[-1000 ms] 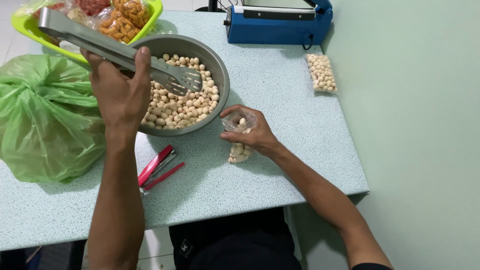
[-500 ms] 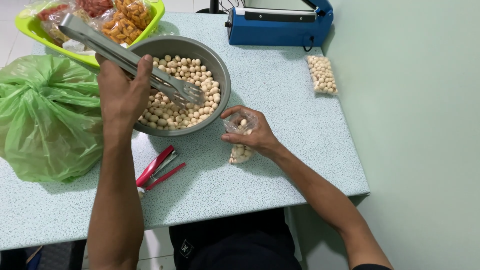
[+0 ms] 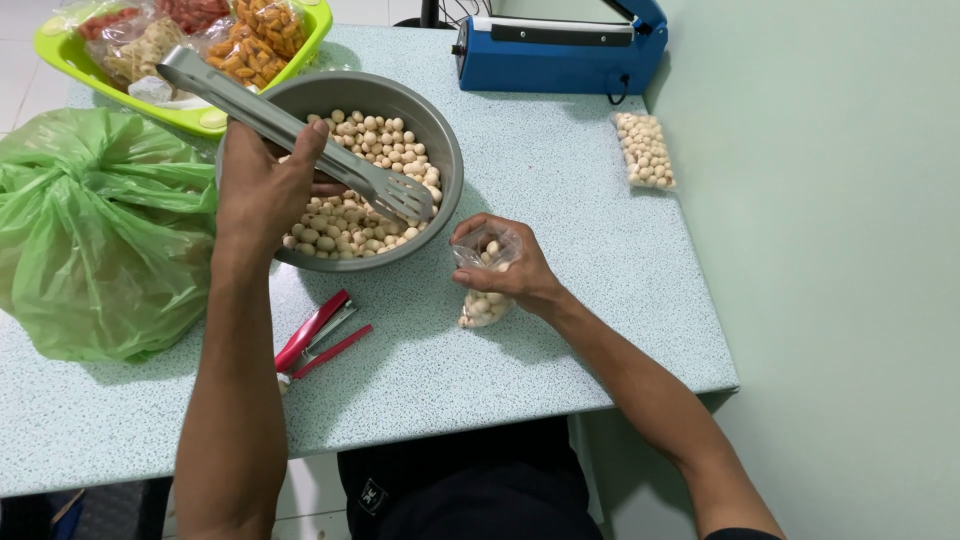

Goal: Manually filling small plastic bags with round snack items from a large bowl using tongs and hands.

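Landmark: the grey bowl (image 3: 445,165), sitting on the speckled worktop (image 3: 560,230) and holding a heap of small pale round nuts (image 3: 350,215). The left hand (image 3: 262,190) is hovering over the bowl's left rim, its fingers (image 3: 305,150) clenching around a pair of long metal tongs (image 3: 275,120). The tongs are slanting from beyond the bowl's upper left down across it, and their slotted tip is lying over the nuts near the bowl's right side; whether the tip is carrying any nuts cannot be told. The right hand (image 3: 510,265) is resting on the worktop just right of the bowl and a little nearer the person, its fingers grasping the mouth of a small clear bag (image 3: 482,300) that is partly filled with the same nuts, with the bag's lower part lying on the worktop. Near the bowl's front left, a red-handled tool (image 3: 318,335) is lying flat. Left of the bowl, a bulging green plastic bag (image 3: 95,235) is sitting. Behind the bowl to the left, a lime-green tray (image 3: 310,25) is holding packets of snacks. Behind the bowl to the right, a blue sealing machine (image 3: 560,50) is standing, and well to the bowl's right a closed packet of nuts (image 3: 645,150) is lying near the wall.
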